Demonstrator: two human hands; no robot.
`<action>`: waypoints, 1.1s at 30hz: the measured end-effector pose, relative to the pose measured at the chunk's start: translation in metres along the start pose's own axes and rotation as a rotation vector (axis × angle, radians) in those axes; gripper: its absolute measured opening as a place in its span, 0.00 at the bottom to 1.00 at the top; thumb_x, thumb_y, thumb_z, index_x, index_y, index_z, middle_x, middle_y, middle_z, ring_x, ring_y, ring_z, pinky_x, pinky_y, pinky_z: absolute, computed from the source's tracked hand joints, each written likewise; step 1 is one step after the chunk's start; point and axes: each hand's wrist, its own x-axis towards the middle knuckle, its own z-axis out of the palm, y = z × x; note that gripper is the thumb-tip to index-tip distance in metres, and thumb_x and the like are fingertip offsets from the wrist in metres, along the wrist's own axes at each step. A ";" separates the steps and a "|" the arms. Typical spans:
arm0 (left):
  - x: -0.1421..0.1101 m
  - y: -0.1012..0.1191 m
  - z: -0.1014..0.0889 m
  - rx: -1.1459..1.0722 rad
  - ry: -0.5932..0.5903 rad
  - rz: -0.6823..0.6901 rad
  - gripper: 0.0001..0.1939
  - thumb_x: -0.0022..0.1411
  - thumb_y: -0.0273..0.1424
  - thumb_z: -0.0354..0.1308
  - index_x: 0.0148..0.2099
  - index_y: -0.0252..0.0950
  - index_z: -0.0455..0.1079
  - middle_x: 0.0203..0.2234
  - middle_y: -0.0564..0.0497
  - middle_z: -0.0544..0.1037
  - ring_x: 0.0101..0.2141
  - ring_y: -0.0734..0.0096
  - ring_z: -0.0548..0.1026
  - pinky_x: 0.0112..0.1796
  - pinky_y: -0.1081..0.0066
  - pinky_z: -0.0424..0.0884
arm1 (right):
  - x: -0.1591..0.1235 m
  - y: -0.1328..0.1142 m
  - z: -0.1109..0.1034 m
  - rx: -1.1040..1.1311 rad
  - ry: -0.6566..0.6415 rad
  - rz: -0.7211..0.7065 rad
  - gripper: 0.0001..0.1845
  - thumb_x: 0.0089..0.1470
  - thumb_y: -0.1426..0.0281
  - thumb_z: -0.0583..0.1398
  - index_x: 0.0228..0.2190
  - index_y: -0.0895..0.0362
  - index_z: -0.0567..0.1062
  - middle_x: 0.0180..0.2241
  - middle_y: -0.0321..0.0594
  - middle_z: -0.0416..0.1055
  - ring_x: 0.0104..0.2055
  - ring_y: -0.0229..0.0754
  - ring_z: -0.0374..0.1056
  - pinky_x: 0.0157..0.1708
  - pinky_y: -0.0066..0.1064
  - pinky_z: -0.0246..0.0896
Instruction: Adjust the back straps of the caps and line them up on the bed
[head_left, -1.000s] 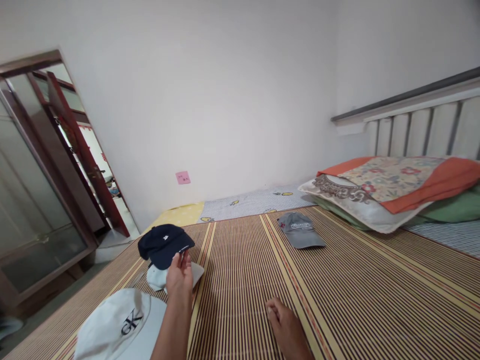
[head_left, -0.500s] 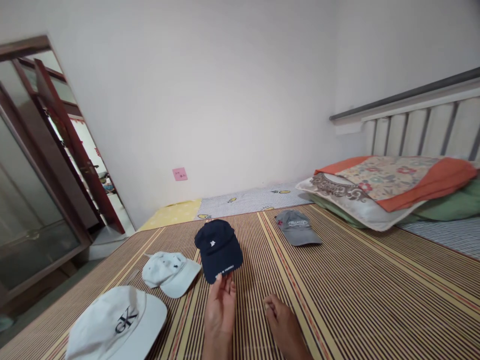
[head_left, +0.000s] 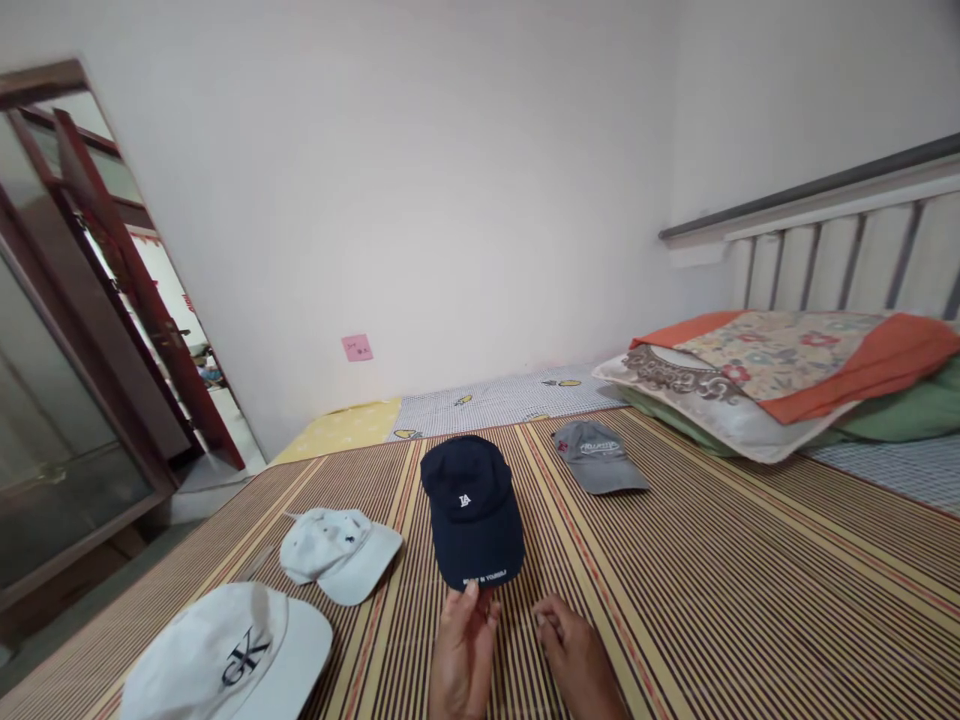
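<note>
In the head view my left hand (head_left: 466, 645) pinches a navy baseball cap (head_left: 471, 510) by the front edge of its brim, thumb on top and fingers beneath. The cap's crown faces me, with small white letters on it and white lettering along the brim. My right hand (head_left: 571, 650) is just to the right, fingers curled in, apart from the cap and with nothing visible in it. Left of the navy cap lie a pale cap (head_left: 341, 550) with a small dark emblem and, nearer, a white cap (head_left: 225, 650) with large black letters.
A grey cap (head_left: 600, 457) lies farther back on the right of the striped mat (head_left: 720, 560). Behind it, pillows (head_left: 787, 360) with an orange-edged floral cover are stacked by the headboard (head_left: 847, 255). A pink note (head_left: 357, 348) is on the wall; a doorway stands at left.
My left hand has moved the navy cap to the right and slightly nearer, turning its front more squarely toward me. My right hand stays curled in nearly the same place.
</note>
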 end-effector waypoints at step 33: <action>0.026 0.001 -0.016 -0.018 -0.040 -0.040 0.16 0.49 0.26 0.78 0.41 0.38 0.82 0.42 0.47 0.86 0.38 0.65 0.82 0.36 0.70 0.78 | 0.013 0.000 -0.007 0.549 0.027 0.363 0.43 0.53 0.42 0.60 0.60 0.57 0.72 0.50 0.55 0.81 0.40 0.54 0.81 0.41 0.43 0.77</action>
